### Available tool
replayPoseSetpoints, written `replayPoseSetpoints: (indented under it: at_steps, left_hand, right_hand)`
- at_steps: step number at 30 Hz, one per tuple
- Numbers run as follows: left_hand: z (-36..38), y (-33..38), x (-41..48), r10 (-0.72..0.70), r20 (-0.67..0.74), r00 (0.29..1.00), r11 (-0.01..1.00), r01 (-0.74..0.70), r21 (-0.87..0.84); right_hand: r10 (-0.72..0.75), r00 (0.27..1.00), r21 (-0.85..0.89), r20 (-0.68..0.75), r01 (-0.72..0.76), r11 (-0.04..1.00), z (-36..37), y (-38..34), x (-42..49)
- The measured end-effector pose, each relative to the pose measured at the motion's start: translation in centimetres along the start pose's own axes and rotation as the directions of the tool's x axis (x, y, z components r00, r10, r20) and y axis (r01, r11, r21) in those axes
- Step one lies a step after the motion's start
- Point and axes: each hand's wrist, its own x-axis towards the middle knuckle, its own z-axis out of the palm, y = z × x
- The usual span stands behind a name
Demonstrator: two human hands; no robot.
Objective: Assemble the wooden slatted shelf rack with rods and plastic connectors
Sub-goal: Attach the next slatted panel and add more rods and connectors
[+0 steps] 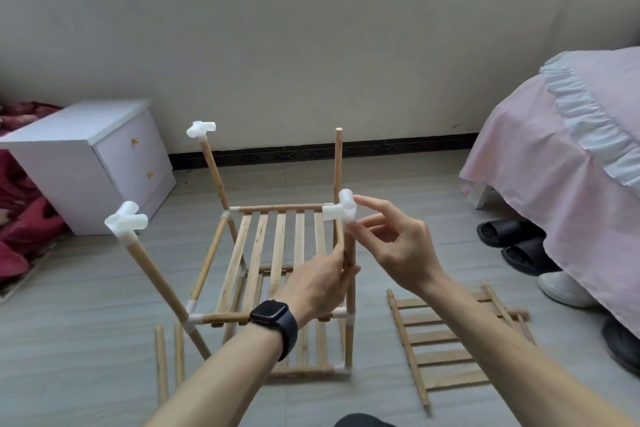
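Left hand (pixel 318 284) grips upright rod (pixel 350 302) | right hand (pixel 401 250) pinches connector (pixel 341 210) atop it | forearms outstretched

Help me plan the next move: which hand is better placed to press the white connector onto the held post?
Right, likely. The right hand pinches the connector itself; the left hand grips the post below, steadying it.

Pink-covered bed (pixel 554 149) cut off at right edge, red blanket (pixel 20 218) cropped left, left hand (pixel 318 284) fingertips hidden behind rod (pixel 349 250).

Left hand (pixel 318 284) curls in a grip; right hand (pixel 398 239) apparently pinches.
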Motion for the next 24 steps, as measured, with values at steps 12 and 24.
replayPoseSetpoints:
  at_steps: [12, 24]
  left_hand:
    - [0.4, -0.4, -0.2, 0.028, 0.047, 0.998, 0.998, -0.026, -0.062]
    - [1.6, -0.4, 0.4, 0.085, 0.039, 0.996, 0.996, -0.084, -0.028]
  right_hand:
    - [0.497, 0.865, -0.298, 0.067, -0.458, 0.838, 0.8, 10.1, -5.1]
    - [0.346, 0.655, -0.719, 0.672, 0.466, 0.516, 6.9, 15.0, -4.2]
